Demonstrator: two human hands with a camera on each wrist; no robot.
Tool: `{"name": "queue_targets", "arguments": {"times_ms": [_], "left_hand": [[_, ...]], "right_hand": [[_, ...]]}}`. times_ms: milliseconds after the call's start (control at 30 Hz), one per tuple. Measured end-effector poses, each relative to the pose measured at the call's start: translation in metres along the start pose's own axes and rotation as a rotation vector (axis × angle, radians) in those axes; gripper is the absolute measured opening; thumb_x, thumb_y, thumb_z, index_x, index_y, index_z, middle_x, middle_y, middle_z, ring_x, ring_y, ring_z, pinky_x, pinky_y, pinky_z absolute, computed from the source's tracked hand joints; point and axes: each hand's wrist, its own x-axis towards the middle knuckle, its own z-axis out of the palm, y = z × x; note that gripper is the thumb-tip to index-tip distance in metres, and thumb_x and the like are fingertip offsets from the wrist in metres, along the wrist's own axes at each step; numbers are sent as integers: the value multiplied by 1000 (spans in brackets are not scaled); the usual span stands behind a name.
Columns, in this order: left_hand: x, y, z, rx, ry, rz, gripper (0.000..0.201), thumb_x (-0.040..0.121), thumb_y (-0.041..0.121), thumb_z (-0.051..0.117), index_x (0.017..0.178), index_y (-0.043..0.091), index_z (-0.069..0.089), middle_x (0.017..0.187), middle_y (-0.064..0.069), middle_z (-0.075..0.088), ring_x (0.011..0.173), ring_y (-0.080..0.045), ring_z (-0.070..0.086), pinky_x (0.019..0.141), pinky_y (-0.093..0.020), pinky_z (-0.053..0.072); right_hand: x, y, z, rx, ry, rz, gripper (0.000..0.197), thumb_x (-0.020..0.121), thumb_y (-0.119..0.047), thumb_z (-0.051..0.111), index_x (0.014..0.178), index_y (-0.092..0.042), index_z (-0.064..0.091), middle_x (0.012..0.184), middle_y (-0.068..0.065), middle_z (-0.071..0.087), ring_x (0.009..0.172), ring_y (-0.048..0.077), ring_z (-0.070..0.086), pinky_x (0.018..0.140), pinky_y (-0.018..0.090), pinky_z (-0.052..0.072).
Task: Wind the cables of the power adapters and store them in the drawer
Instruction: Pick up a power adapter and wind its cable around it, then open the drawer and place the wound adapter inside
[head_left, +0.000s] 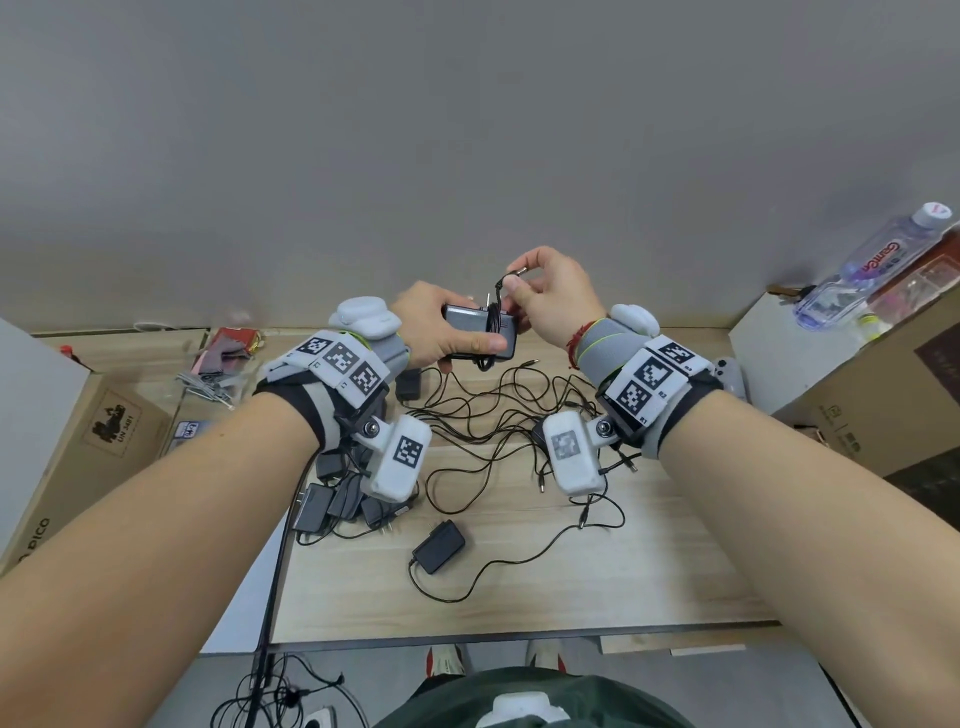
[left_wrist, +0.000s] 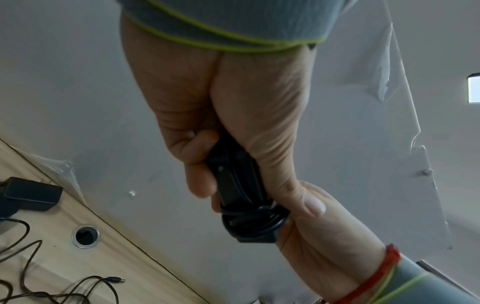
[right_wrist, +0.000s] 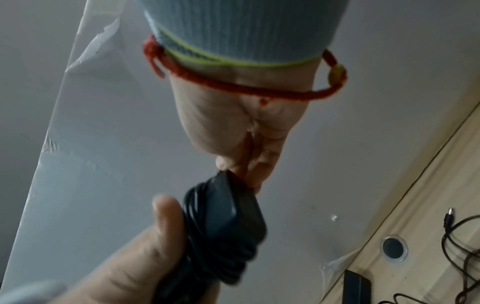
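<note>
My left hand (head_left: 448, 332) grips a black power adapter (head_left: 470, 323) held above the far part of the wooden table (head_left: 649, 561). Its cable (head_left: 493, 332) is wound in several turns around the adapter body (left_wrist: 233, 185) (right_wrist: 228, 222). My right hand (head_left: 545, 301) pinches the cable's free end near the plug tip (head_left: 521, 270), just above the adapter. On the table lie a single loose adapter (head_left: 439, 545) with its cable trailing, a tangle of unwound cables (head_left: 498, 421), and a pile of adapters (head_left: 337, 499) under my left wrist. No drawer is in view.
Cardboard boxes stand at the left (head_left: 78, 457) and right (head_left: 872, 395) of the table. A water bottle (head_left: 878, 265) lies on the right box. A round cable hole (left_wrist: 85, 236) sits near the table's back edge. Cables and a power strip (head_left: 317, 719) lie on the floor.
</note>
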Motion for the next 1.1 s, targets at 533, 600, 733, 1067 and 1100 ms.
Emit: {"name": "queue_targets", "arguments": {"times_ms": [533, 600, 733, 1067, 1100], "left_hand": [[33, -33, 103, -111, -218, -11, 58, 62, 33, 91, 101, 2, 60, 76, -7, 67, 52, -13, 63, 49, -26, 54], [37, -40, 139, -129, -308, -5, 66, 53, 39, 93, 100, 6, 61, 78, -7, 67, 58, -15, 66, 58, -32, 60], [25, -47, 214, -43, -556, 32, 58, 59, 33, 93, 105, 14, 62, 82, -3, 68, 66, -13, 65, 67, -29, 58], [-35, -64, 315, -108, -610, -183, 34, 94, 18, 63, 122, 0, 57, 86, -10, 64, 56, -7, 67, 53, -20, 56], [-41, -69, 328, -91, -586, -208, 34, 95, 18, 62, 124, 2, 57, 92, -11, 65, 64, -10, 69, 59, -24, 58]], "right_hand": [[-74, 104, -35, 143, -75, 333, 40, 100, -40, 51, 109, -6, 70, 89, 11, 59, 80, 23, 56, 78, 44, 54], [-103, 128, -47, 154, -7, 397, 39, 102, -34, 49, 110, -1, 68, 86, 11, 56, 77, 21, 55, 77, 40, 52], [-165, 179, -80, 164, 92, 570, 33, 101, -39, 51, 100, -15, 73, 81, 3, 61, 72, 20, 59, 80, 34, 55], [-247, 253, -108, 106, -47, 749, 45, 96, -55, 48, 97, -17, 71, 86, 5, 70, 71, 23, 67, 85, 39, 53], [-259, 266, -112, 112, -44, 766, 43, 96, -54, 48, 97, -17, 70, 87, 4, 70, 70, 22, 68, 87, 42, 54]]}}
